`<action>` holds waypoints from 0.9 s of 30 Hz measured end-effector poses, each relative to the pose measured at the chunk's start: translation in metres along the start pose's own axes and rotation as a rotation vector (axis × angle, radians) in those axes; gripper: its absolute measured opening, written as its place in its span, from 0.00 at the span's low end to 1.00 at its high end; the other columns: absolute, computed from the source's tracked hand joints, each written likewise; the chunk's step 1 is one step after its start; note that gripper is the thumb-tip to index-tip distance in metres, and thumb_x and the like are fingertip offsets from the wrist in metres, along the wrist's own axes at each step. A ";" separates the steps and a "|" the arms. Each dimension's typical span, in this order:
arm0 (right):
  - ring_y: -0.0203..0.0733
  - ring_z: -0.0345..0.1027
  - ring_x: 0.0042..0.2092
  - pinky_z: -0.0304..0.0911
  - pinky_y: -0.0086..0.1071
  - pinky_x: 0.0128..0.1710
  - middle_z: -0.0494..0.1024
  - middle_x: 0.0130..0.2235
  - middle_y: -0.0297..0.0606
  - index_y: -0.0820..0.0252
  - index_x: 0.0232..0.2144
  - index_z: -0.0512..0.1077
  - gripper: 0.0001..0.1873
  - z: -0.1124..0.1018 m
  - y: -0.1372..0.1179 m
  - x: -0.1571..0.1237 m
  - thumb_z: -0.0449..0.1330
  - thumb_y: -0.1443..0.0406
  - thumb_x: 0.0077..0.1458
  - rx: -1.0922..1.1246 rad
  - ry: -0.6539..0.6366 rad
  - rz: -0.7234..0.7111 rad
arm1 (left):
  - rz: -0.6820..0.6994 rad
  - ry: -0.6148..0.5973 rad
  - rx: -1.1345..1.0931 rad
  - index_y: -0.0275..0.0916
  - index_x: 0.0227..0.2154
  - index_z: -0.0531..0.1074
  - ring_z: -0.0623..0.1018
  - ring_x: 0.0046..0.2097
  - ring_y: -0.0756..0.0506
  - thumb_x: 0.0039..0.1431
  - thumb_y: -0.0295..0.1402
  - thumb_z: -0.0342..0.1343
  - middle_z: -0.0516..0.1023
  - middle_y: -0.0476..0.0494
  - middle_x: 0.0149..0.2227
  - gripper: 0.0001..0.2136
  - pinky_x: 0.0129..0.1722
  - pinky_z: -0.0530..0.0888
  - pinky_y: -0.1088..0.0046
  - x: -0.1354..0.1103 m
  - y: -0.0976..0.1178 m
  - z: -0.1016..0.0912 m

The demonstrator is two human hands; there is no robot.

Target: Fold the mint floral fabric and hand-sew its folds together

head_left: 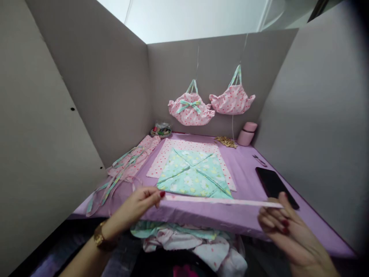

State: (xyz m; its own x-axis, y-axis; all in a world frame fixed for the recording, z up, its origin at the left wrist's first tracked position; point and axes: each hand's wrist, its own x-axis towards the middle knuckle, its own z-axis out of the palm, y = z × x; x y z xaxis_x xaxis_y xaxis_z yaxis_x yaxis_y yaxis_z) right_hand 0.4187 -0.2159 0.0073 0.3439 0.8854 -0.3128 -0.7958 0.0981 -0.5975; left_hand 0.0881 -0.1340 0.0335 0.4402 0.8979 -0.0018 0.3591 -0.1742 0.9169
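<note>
Fingers of the left hand point(138, 206) and right hand point(284, 227) pinch one pale fabric strip point(219, 201) taut along the purple surface point(245, 173) edge at 6 o'clock, two pink bags point(191, 109) hanging at 12.

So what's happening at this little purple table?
A person holds a thin pale strip stretched between the left hand and right hand, along the near edge of the purple table. Just behind it lies a folded mint floral cloth on a pink dotted cloth. Two pink pouches hang on the back wall.
</note>
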 end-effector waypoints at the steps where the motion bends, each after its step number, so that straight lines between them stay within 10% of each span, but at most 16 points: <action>1: 0.24 0.47 0.14 0.51 0.22 0.13 0.54 0.13 0.23 0.58 0.15 0.55 0.24 -0.003 -0.006 0.000 0.66 0.57 0.46 0.038 0.020 -0.003 | -0.007 0.069 0.032 0.38 0.16 0.64 0.58 0.24 0.51 0.52 0.50 0.51 0.59 0.53 0.19 0.20 0.24 0.56 0.77 -0.002 0.000 -0.014; 6: 0.20 0.53 0.14 0.54 0.23 0.15 0.59 0.13 0.25 0.57 0.17 0.60 0.19 -0.008 -0.012 0.002 0.55 0.61 0.58 0.064 -0.020 -0.050 | -0.035 0.340 0.129 0.37 0.16 0.62 0.57 0.23 0.52 0.49 0.52 0.52 0.58 0.54 0.18 0.21 0.21 0.56 0.79 -0.009 -0.013 -0.074; 11: 0.26 0.63 0.22 0.62 0.20 0.19 0.72 0.26 0.29 0.58 0.25 0.68 0.13 -0.004 0.006 0.029 0.68 0.60 0.40 -0.244 -0.008 -0.087 | 0.031 0.491 0.443 0.36 0.25 0.68 0.68 0.31 0.46 0.53 0.48 0.49 0.69 0.48 0.26 0.18 0.33 0.67 0.72 0.010 -0.045 -0.089; 16: 0.32 0.65 0.23 0.60 0.22 0.19 0.75 0.27 0.31 0.56 0.30 0.73 0.09 -0.017 0.045 0.024 0.63 0.59 0.45 -0.981 -0.173 -0.374 | 0.259 0.450 0.603 0.37 0.43 0.69 0.68 0.51 0.41 0.55 0.39 0.51 0.71 0.39 0.47 0.15 0.52 0.62 0.62 0.020 -0.061 -0.031; 19: 0.41 0.71 0.33 0.65 0.30 0.31 0.77 0.35 0.37 0.54 0.37 0.74 0.09 -0.031 0.082 0.008 0.56 0.65 0.52 -1.646 -0.615 -0.366 | 0.260 0.161 0.497 0.39 0.38 0.72 0.74 0.41 0.47 0.61 0.34 0.44 0.77 0.44 0.39 0.12 0.44 0.69 0.71 0.006 -0.061 0.021; 22: 0.45 0.73 0.36 0.65 0.33 0.34 0.75 0.40 0.40 0.55 0.39 0.72 0.15 -0.046 0.110 0.001 0.49 0.72 0.53 -2.111 -0.628 -0.476 | 0.262 -0.163 0.464 0.41 0.40 0.73 0.75 0.40 0.48 0.61 0.31 0.44 0.78 0.46 0.39 0.12 0.41 0.70 0.75 -0.007 -0.065 0.063; 27: 0.40 0.72 0.33 0.63 0.29 0.31 0.73 0.33 0.39 0.57 0.32 0.68 0.14 -0.059 0.118 0.001 0.43 0.70 0.59 -2.106 -0.622 -0.525 | 0.242 -0.290 0.479 0.44 0.49 0.67 0.73 0.47 0.47 0.57 0.26 0.48 0.74 0.48 0.48 0.17 0.47 0.68 0.75 -0.008 -0.084 0.101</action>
State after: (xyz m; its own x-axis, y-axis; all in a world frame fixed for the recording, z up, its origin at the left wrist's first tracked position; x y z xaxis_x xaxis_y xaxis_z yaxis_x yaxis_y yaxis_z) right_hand 0.3546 -0.2307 -0.1071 -0.2030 0.9787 0.0291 0.9197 0.2008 -0.3375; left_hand 0.1376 -0.1673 -0.0839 0.7375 0.6752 0.0137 0.5216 -0.5823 0.6236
